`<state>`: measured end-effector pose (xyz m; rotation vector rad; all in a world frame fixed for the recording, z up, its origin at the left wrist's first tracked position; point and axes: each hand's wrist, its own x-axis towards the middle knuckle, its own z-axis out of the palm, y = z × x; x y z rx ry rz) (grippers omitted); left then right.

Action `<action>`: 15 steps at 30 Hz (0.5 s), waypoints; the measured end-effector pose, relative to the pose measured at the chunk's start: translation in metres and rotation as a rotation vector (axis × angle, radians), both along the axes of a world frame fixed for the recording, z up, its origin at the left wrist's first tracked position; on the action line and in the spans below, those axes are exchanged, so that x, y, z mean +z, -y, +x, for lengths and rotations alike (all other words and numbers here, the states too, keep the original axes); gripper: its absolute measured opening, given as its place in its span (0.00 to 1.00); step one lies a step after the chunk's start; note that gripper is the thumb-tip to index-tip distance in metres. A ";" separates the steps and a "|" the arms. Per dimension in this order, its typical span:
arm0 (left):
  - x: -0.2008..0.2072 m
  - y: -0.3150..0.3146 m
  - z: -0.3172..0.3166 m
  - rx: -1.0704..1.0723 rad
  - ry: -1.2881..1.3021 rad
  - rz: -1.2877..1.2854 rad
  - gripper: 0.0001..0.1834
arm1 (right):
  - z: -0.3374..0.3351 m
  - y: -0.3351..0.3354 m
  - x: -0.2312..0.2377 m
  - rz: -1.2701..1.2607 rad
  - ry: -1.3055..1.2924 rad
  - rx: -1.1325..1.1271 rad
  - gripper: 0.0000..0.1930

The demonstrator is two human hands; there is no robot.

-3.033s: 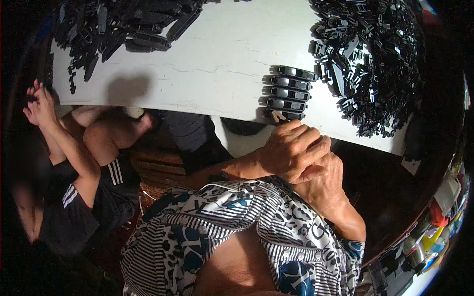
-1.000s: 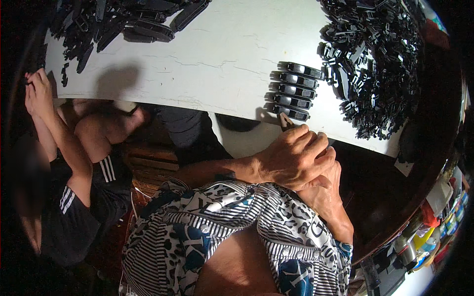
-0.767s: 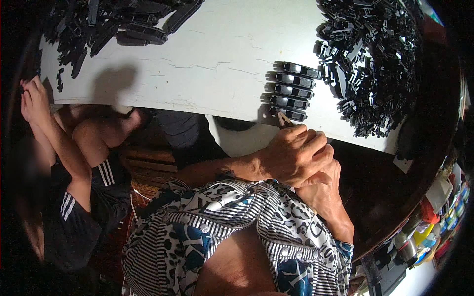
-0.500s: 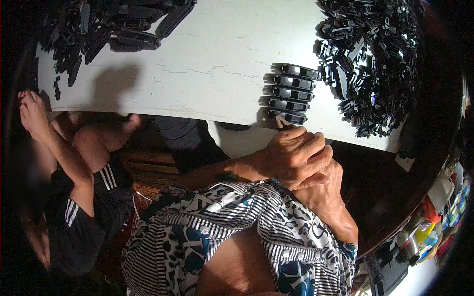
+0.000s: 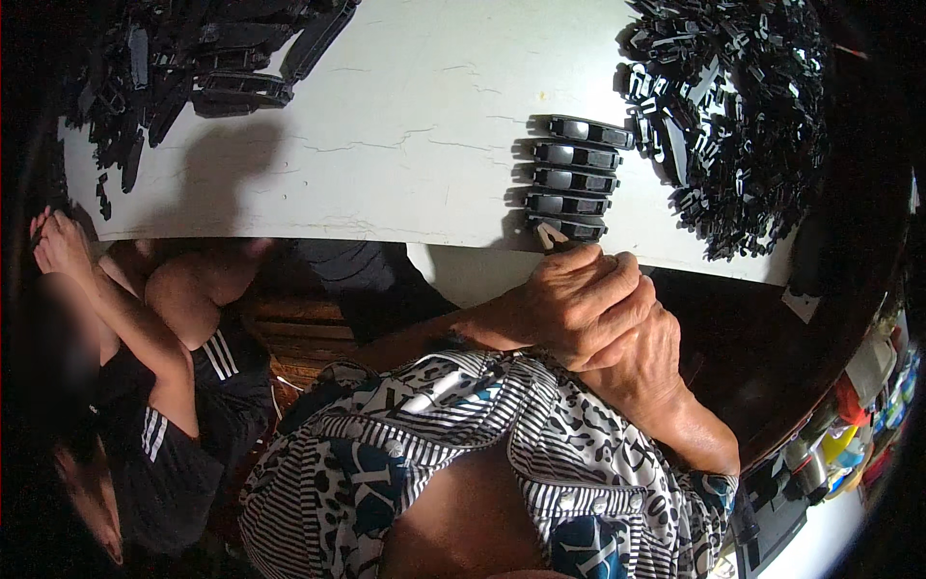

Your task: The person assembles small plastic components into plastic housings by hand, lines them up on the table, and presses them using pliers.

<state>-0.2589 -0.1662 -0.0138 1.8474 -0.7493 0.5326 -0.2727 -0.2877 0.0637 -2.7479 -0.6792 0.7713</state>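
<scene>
My left hand [image 5: 585, 304] and my right hand [image 5: 641, 352] are pressed together just off the near edge of the white table [image 5: 386, 193]. Both have their fingers curled in. A small pale-tipped, dark piece [image 5: 551, 238] pokes out above my left hand's knuckles; its kind does not show. Whatever else lies between the fingers is hidden. Right beyond my hands, several curved black plastic parts [image 5: 576, 180] with glossy middles lie stacked in a neat column.
A big heap of small black plastic pieces [image 5: 733, 135] covers the table's right side. Longer black parts [image 5: 241, 92] pile up at the far left. Another person [image 5: 164, 367] in dark clothes sits at the left. Mixed colourful items [image 5: 839, 444] crowd the lower right.
The view has shifted slightly. My hands stay clasped at the table edge, with the right wrist and forearm a little farther right. The column of black parts looks the same.
</scene>
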 end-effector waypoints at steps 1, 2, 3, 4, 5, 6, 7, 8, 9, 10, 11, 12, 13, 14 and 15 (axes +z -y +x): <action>-0.001 0.000 0.000 -0.002 0.003 -0.005 0.20 | 0.000 0.001 -0.001 -0.005 0.003 -0.002 0.17; -0.002 0.000 0.001 -0.007 -0.008 0.006 0.20 | -0.001 0.002 -0.003 -0.003 -0.010 0.002 0.17; -0.003 -0.001 0.002 -0.009 -0.017 0.025 0.19 | 0.001 0.002 -0.005 0.005 -0.022 0.010 0.17; -0.001 -0.002 0.003 -0.041 -0.058 0.031 0.19 | 0.001 0.000 -0.004 -0.003 -0.022 -0.024 0.17; 0.000 -0.002 0.000 -0.038 -0.051 0.030 0.19 | -0.001 -0.002 -0.004 -0.004 -0.016 -0.021 0.17; 0.003 -0.004 -0.005 -0.039 -0.054 0.031 0.20 | -0.005 -0.003 -0.003 0.048 0.041 -0.047 0.17; 0.007 -0.006 -0.008 -0.041 -0.058 0.032 0.20 | -0.009 -0.004 -0.003 0.102 0.097 -0.073 0.18; 0.013 -0.009 -0.006 -0.054 -0.030 0.063 0.19 | -0.014 -0.004 -0.005 0.085 0.072 -0.130 0.19; 0.012 -0.008 -0.004 -0.052 -0.029 0.057 0.19 | -0.013 -0.008 -0.003 0.079 0.073 -0.128 0.19; 0.009 -0.006 -0.001 -0.042 -0.019 0.035 0.19 | -0.010 -0.012 0.001 0.080 0.110 -0.148 0.18; 0.007 -0.006 0.000 -0.031 -0.010 0.015 0.19 | -0.007 -0.015 0.003 0.082 0.145 -0.168 0.19; 0.007 -0.007 0.001 -0.037 -0.048 0.018 0.18 | -0.008 -0.009 -0.003 0.040 0.009 -0.162 0.16; 0.009 -0.004 0.008 -0.065 -0.035 -0.005 0.18 | -0.005 -0.006 0.001 0.017 0.023 -0.190 0.16; 0.007 -0.005 0.009 -0.068 -0.055 -0.008 0.18 | -0.004 -0.006 -0.001 0.028 0.028 -0.165 0.15; 0.007 -0.005 0.010 -0.072 -0.074 -0.012 0.18 | -0.002 -0.005 -0.002 0.037 0.032 -0.142 0.14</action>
